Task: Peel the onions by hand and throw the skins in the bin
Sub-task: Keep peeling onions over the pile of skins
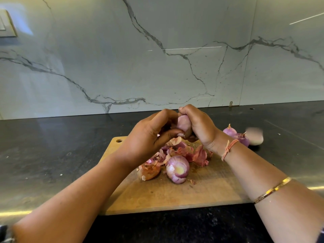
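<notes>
You get soft, even light; glare streaks cross the marble wall (175, 67), edges bow, and one onion (255, 136) blurs.

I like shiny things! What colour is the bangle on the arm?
The bangle is gold, seen best in the head view.

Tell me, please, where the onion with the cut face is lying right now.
In the head view, the cut onion lies near the middle of the cutting board, just on the person's side of the pile of skins.
</notes>
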Demonstrator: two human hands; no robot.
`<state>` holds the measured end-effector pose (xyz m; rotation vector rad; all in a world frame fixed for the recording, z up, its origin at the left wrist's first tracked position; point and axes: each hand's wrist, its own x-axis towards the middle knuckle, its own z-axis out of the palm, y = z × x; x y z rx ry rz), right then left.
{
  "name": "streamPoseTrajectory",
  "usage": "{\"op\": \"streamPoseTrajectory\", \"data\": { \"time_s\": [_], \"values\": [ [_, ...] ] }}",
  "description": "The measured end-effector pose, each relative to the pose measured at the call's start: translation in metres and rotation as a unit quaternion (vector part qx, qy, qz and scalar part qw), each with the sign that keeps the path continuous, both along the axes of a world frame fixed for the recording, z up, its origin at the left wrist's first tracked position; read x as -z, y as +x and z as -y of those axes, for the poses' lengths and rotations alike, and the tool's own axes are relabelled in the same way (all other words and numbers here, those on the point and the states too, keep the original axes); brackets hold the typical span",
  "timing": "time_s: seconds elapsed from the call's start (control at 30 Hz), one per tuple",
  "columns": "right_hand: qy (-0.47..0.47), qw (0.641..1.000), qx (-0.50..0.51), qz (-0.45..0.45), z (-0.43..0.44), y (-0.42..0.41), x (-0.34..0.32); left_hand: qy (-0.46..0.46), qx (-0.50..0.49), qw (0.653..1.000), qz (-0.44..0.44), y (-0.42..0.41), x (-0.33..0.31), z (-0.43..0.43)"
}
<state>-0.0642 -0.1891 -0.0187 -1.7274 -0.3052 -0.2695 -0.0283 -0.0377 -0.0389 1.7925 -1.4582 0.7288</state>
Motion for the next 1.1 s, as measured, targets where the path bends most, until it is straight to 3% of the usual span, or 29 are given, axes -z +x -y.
{"op": "streamPoseTrajectory", "data": {
  "time_s": [0.23, 0.37, 0.57, 0.73, 1.1],
  "values": [
    [-0.017, 0.997, 0.064, 0.045, 0.004, 0.007, 0.002, -0.093, -0.026, 0.99, -0.1, 0.004, 0.0, -0.003],
    [-0.082, 0.989, 0.084, 0.088, 0.004, 0.009, 0.006, -0.13, -0.009, 0.976, -0.176, -0.001, -0.001, 0.0],
    [-0.109, 0.989, 0.035, 0.091, 0.0, 0.01, 0.01, -0.159, -0.013, 0.962, -0.222, -0.003, -0.001, 0.003],
    [0.004, 0.998, -0.066, 0.021, 0.003, 0.01, 0.012, -0.18, -0.049, 0.953, -0.239, -0.001, -0.001, 0.002],
    [0.08, 0.996, -0.041, 0.021, 0.004, 0.009, 0.007, -0.234, -0.17, 0.914, -0.285, 0.015, -0.003, -0.005]
  ]
}}
